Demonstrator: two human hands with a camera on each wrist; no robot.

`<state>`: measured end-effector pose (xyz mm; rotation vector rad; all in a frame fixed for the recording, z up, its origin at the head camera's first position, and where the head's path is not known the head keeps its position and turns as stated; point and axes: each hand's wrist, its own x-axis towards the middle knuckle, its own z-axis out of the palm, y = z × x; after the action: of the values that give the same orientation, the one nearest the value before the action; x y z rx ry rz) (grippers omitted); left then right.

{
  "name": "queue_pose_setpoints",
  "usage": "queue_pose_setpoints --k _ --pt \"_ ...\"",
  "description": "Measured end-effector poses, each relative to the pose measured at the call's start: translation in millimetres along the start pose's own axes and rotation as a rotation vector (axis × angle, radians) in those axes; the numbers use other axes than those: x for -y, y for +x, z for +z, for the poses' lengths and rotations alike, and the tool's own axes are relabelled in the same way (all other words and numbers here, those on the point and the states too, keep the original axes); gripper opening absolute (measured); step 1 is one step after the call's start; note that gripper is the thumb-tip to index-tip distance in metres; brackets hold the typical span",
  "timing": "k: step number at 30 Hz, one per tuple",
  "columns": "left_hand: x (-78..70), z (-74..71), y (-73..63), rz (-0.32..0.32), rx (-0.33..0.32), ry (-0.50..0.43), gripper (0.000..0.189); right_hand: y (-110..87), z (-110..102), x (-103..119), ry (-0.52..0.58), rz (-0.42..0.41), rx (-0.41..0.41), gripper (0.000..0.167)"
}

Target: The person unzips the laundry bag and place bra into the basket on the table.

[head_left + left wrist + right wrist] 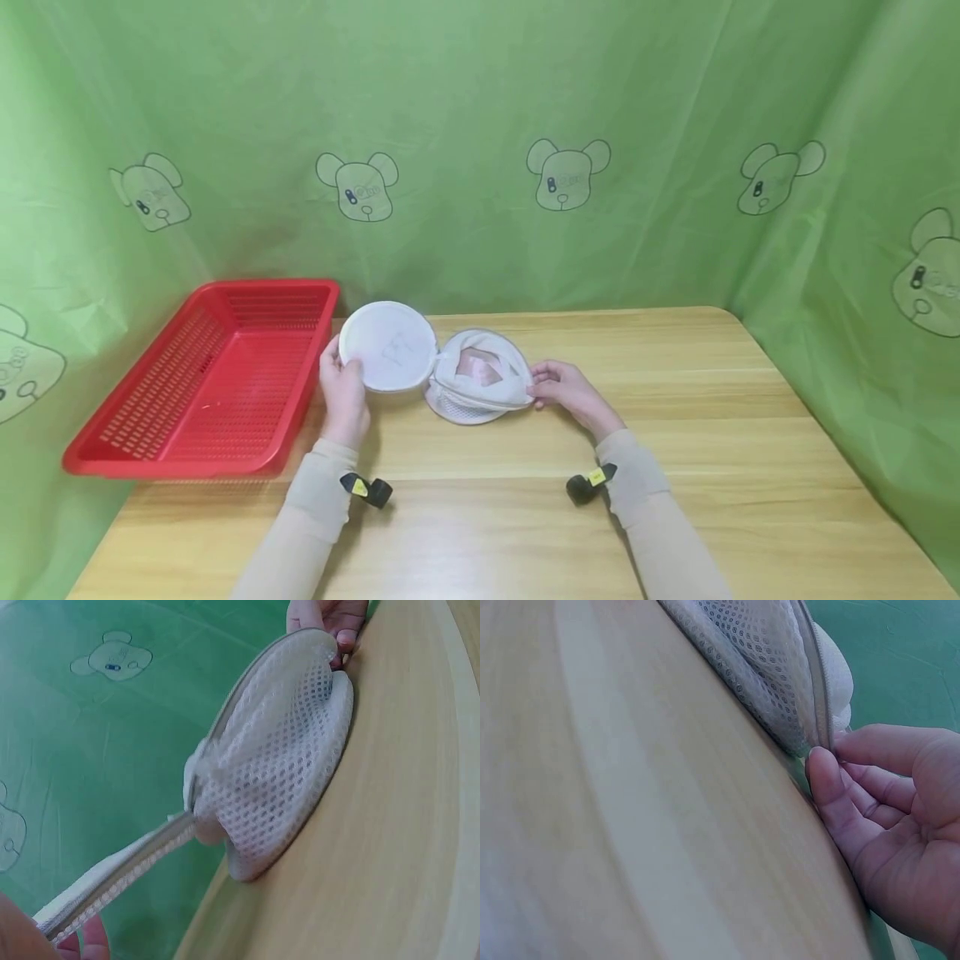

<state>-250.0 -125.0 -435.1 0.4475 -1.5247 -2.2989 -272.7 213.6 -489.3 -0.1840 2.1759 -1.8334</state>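
A white mesh laundry bag (pixel 467 403) with a zipped rim stands on the table, its round lid (pixel 386 346) folded out to the left. My left hand (pixel 345 396) grips the lid's left edge, thumb on the near face and fingers behind. On the other side, my right hand (pixel 566 392) pinches the zipper edge (pixel 823 690) between thumb and forefinger. Inside the opening shows a pinkish patch (pixel 480 367) framed by folds of white fabric. Honeycomb netting (pixel 281 765) forms the bag's side, partly crumpled in the left wrist view.
A red plastic basket (pixel 300 417) with slotted walls sits at the table's left, close beside my left hand. The wooden table (pixel 675 517) has a rounded far right corner. Green curtains (pixel 480 250) printed with bear heads hang behind and along both sides.
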Motion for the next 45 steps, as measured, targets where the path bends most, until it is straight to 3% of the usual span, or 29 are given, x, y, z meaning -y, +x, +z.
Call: queue_pose_setpoints --k 12,21,28,39,45 --pt "14.7 -5.8 7.1 -0.067 -0.006 0.025 0.061 1.0 -8.8 -3.9 0.014 -0.001 0.01 0.046" --pt "22.2 -6.7 8.5 -0.141 0.032 0.132 0.061 -0.4 -21.0 -6.1 0.009 0.01 -0.011 0.048" --pt "25.3 -9.6 9.8 -0.175 0.072 0.13 0.062 -2.0 -27.7 -5.4 0.021 0.018 -0.012 0.049" --pt "25.2 -16.2 15.5 -0.275 0.068 0.109 0.071 -1.3 -25.3 -3.9 0.023 0.01 -0.001 0.048" --pt "25.4 -20.3 18.0 -0.286 0.058 0.123 0.074 -0.3 -24.2 -4.6 0.033 0.022 -0.001 0.049"
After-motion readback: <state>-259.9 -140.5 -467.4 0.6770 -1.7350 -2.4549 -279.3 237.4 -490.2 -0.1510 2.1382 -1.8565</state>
